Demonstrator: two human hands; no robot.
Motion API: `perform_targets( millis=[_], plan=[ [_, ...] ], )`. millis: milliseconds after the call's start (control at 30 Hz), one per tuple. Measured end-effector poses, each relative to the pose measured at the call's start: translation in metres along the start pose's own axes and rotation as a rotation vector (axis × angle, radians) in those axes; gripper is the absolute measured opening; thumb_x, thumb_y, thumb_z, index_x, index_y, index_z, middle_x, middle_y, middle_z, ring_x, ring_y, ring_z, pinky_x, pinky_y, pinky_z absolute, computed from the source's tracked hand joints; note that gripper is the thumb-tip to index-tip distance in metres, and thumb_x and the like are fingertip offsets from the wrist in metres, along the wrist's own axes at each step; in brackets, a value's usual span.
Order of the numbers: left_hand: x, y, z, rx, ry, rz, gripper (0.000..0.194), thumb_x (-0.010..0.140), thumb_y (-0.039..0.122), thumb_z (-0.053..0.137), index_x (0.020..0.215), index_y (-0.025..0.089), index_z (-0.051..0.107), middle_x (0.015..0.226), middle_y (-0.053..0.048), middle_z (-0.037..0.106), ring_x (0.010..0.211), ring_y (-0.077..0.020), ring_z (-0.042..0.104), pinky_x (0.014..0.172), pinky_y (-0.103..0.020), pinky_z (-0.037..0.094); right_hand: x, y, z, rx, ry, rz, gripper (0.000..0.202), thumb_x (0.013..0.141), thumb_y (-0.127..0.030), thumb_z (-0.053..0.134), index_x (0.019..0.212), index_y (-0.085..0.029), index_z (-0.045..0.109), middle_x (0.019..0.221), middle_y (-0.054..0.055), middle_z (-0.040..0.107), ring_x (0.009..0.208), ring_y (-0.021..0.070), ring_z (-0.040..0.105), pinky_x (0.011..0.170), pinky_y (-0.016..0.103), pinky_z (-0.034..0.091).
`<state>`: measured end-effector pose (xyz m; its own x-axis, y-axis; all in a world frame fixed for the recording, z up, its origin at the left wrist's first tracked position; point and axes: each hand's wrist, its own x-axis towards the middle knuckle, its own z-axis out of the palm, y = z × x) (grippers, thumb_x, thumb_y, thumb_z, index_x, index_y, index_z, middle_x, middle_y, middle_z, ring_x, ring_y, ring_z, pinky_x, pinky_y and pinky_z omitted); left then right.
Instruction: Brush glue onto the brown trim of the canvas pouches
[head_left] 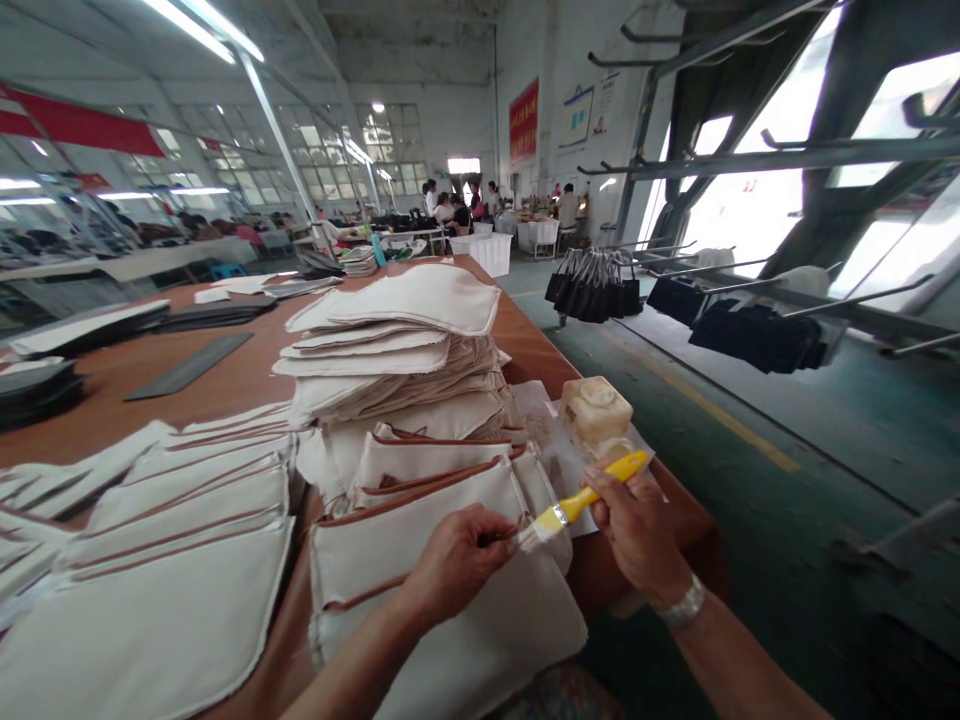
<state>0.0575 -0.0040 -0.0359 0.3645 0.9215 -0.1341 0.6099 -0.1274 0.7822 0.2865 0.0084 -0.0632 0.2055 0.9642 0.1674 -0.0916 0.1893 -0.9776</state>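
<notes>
A yellow-handled brush [581,500] is held in my right hand [630,525], its pale bristles pointing left and down. My left hand [465,560] is closed near the bristle tips, fingers pinched at the edge of a cream fabric piece [420,530] with brown trim; what lies between those fingertips is too small to make out. Beneath both hands are more cream pieces, the nearest one [495,640] reaching the table's front edge. Just beyond my right hand, a whitish glue-stained container [596,410] stands on a paper sheet.
A tall stack of cream pieces [397,340] rises ahead on the brown table [262,355]. Overlapping trimmed pieces [172,590] lie left, dark sheets [187,367] farther back. Metal racks [787,155] with hanging dark items stand right. People work in the distance.
</notes>
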Motion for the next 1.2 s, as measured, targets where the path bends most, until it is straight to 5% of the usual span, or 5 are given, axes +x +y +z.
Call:
perform_targets(
  millis=[267, 400, 667, 1033, 1200],
  plan=[
    [-0.005, 0.0, 0.005, -0.049, 0.046, -0.008, 0.02, 0.082, 0.031, 0.061, 0.077, 0.018, 0.075, 0.08, -0.002, 0.06, 0.077, -0.0167, 0.057, 0.071, -0.024, 0.044, 0.009, -0.021, -0.008, -0.135, 0.146, -0.144, 0.039, 0.091, -0.057, 0.068, 0.079, -0.02, 0.062, 0.059, -0.002, 0.052, 0.053, 0.0162, 0.048, 0.051, 0.027, 0.039],
    [-0.007, 0.0, 0.01, -0.017, 0.075, 0.012, 0.021, 0.085, 0.032, 0.061, 0.078, 0.019, 0.077, 0.08, -0.002, 0.059, 0.075, -0.0158, 0.059, 0.066, -0.023, 0.044, -0.001, -0.02, -0.008, -0.193, 0.052, -0.144, 0.042, 0.093, -0.059, 0.064, 0.077, -0.02, 0.063, 0.058, -0.001, 0.053, 0.051, 0.0168, 0.049, 0.052, 0.028, 0.041],
    [-0.029, -0.007, 0.029, 0.326, 0.324, 0.418, 0.02, 0.099, 0.027, 0.054, 0.09, 0.022, 0.071, 0.082, -0.003, 0.061, 0.075, -0.0142, 0.059, 0.064, -0.023, 0.044, 0.003, -0.033, -0.018, -0.265, 0.18, -0.236, 0.039, 0.095, -0.056, 0.063, 0.077, -0.021, 0.063, 0.056, -0.001, 0.052, 0.051, 0.0178, 0.049, 0.054, 0.03, 0.041],
    [-0.047, -0.012, 0.031, 0.67, 0.352, 0.801, 0.015, 0.101, 0.015, 0.047, 0.103, 0.017, 0.062, 0.08, -0.004, 0.058, 0.07, -0.018, 0.049, 0.063, -0.03, 0.04, -0.022, -0.068, -0.019, -0.253, -0.327, -0.084, 0.04, 0.095, -0.054, 0.064, 0.075, -0.02, 0.065, 0.055, -0.002, 0.051, 0.048, 0.015, 0.048, 0.047, 0.025, 0.039],
    [-0.045, -0.014, 0.032, 0.688, 0.348, 0.804, 0.014, 0.1, 0.016, 0.048, 0.102, 0.016, 0.061, 0.08, -0.004, 0.058, 0.07, -0.0185, 0.048, 0.063, -0.032, 0.037, -0.019, -0.074, -0.024, -0.303, -0.046, -0.191, 0.033, 0.095, -0.05, 0.064, 0.08, -0.02, 0.066, 0.057, -0.002, 0.052, 0.05, 0.0153, 0.048, 0.049, 0.026, 0.041]
  ],
)
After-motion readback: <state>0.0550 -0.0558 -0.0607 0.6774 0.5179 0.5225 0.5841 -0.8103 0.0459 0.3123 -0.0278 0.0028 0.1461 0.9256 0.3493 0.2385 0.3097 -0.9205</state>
